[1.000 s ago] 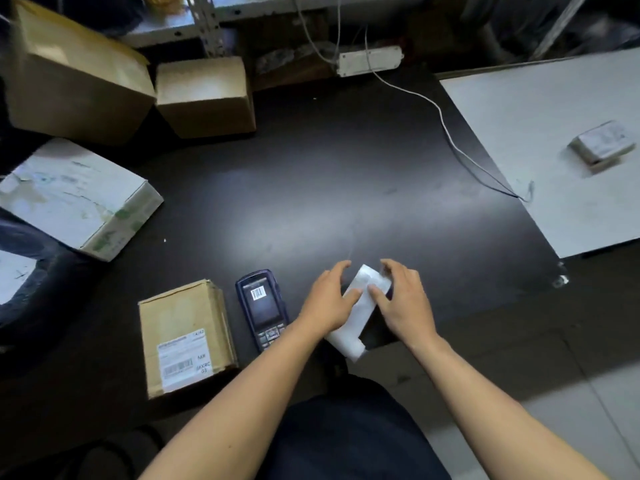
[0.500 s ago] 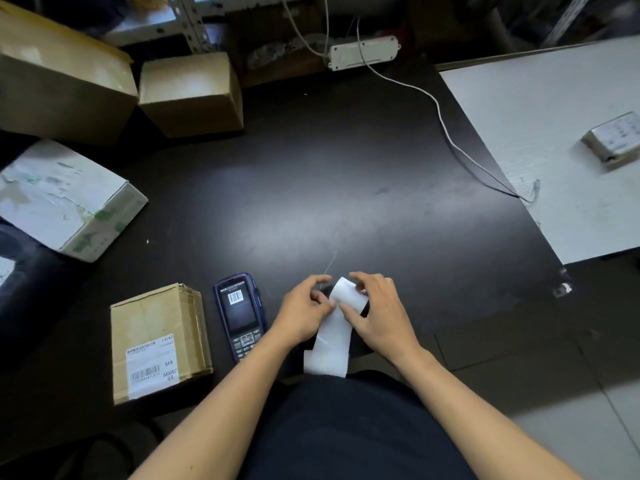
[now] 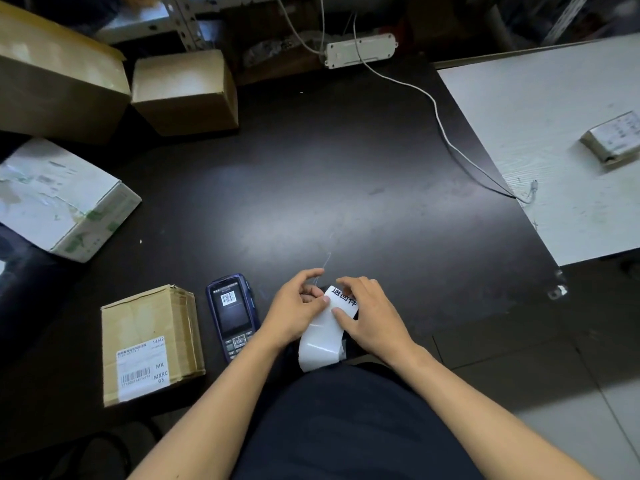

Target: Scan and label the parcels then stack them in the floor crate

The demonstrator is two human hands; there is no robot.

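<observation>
Black table [image 3: 346, 174], five parcels counted. Far left: big brown carton [image 3: 52, 74], no readable print. Below it a white box [image 3: 59, 199] with green markings, text too blurred. Near left: small brown box [image 3: 152, 344], white shipping label with barcode, reads "14/42", "MX", "MXRC 03". Far, beside the big carton: plain brown box [image 3: 187, 91], no label visible. One handheld scanner [image 3: 232, 315] just right of the labelled box, screen showing a barcode, "OK" key on the keypad. Near centre: left hand [image 3: 298, 310] and right hand [image 3: 367, 313] both pinching the top of one white label strip [image 3: 323, 336], thumbs and fingertips on its upper edge; black Chinese characters printed at the top, the rest blank, hanging off the near table edge. One white power strip [image 3: 360, 50] far centre, white cable [image 3: 440, 123] running right. Far right: white tabletop [image 3: 540, 133] with one small wrapped parcel [image 3: 614, 138], print unreadable.
</observation>
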